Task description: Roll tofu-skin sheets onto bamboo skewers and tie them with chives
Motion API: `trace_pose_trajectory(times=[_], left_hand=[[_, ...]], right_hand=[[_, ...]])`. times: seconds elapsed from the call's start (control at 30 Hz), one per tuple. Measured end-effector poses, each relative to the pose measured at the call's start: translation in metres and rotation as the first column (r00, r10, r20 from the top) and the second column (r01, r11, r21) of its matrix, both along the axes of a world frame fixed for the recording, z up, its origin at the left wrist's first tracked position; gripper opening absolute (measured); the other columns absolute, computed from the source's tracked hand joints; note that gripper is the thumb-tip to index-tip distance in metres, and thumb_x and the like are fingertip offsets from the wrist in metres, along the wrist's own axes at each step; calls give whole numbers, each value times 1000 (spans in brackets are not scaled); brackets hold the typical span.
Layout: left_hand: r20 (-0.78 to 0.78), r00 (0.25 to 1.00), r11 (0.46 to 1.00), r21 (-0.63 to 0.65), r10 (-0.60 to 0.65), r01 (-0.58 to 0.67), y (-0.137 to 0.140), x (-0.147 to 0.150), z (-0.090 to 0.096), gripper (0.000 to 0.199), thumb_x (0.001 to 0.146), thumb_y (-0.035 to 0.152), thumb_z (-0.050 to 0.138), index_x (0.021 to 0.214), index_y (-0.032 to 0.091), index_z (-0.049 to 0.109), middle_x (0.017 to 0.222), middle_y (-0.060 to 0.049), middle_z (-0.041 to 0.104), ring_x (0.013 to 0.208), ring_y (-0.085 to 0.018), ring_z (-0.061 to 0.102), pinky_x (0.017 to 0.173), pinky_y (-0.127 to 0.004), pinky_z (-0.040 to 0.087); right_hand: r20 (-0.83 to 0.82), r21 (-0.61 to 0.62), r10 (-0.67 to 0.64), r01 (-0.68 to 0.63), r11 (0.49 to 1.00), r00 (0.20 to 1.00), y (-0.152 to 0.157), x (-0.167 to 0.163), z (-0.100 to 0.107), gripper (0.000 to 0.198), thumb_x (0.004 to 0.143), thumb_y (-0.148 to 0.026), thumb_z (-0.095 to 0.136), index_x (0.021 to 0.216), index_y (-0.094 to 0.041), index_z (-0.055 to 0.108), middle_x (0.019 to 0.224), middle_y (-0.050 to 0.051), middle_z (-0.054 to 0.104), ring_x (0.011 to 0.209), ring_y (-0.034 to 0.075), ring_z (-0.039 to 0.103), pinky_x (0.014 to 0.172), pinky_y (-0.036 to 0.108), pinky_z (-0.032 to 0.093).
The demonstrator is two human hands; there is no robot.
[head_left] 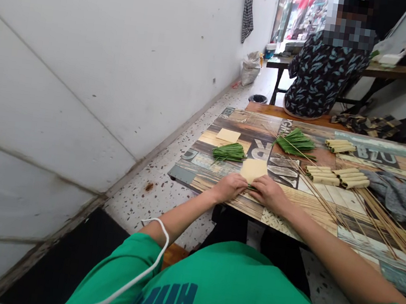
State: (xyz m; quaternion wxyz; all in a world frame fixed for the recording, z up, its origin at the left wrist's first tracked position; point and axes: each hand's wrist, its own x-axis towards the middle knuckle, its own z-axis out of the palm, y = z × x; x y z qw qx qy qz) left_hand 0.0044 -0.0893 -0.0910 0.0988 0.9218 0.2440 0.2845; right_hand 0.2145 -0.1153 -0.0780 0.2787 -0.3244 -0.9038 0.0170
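Observation:
A pale yellow tofu sheet (254, 170) lies flat on the table near its front edge. At its near edge, my left hand (231, 186) has its fingers closed on the sheet's left corner. Beside it my right hand (267, 190) pinches the right side of that same edge. A bit of green shows between the two hands, where the sheet's edge is folded over chives; most of it is hidden by my fingers. Just beyond my left hand sits a small pile of cut chives (228, 151). Another tofu sheet (228, 135) lies flat behind that pile.
A larger chive pile (295, 142) lies farther back. To the right are finished rolls (322, 175), more rolls (340, 145), loose wooden skewers (382, 222) and a grey cloth (397, 194). Another person (327, 74) sits beyond the table. A white wall (106, 58) runs along the left.

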Motion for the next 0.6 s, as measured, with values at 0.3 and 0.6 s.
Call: trace_pose_trajectory(times=[0.3,0.6], left_hand=[[61,985,942,-308,161,-135,-24,-5,7,13,88,22,63,84,19,75,89,-4,75,85,-17,66,82,-29,51],[-19,973,908,-356,232,-223,-21,-1,15,15,87,22,62,80,17,74,82,-4,72,82,-16,64,80,-29,49]], right_hand=[[-131,-306,-105,61,950,986,-13,2,-1,33,94,-37,53,70,-19,69,75,7,61,74,17,54,66,29,42],[-114,-579,-167,71,812,979,-4,3,9,26,88,-33,58,70,-18,70,73,3,66,67,14,57,62,26,41]])
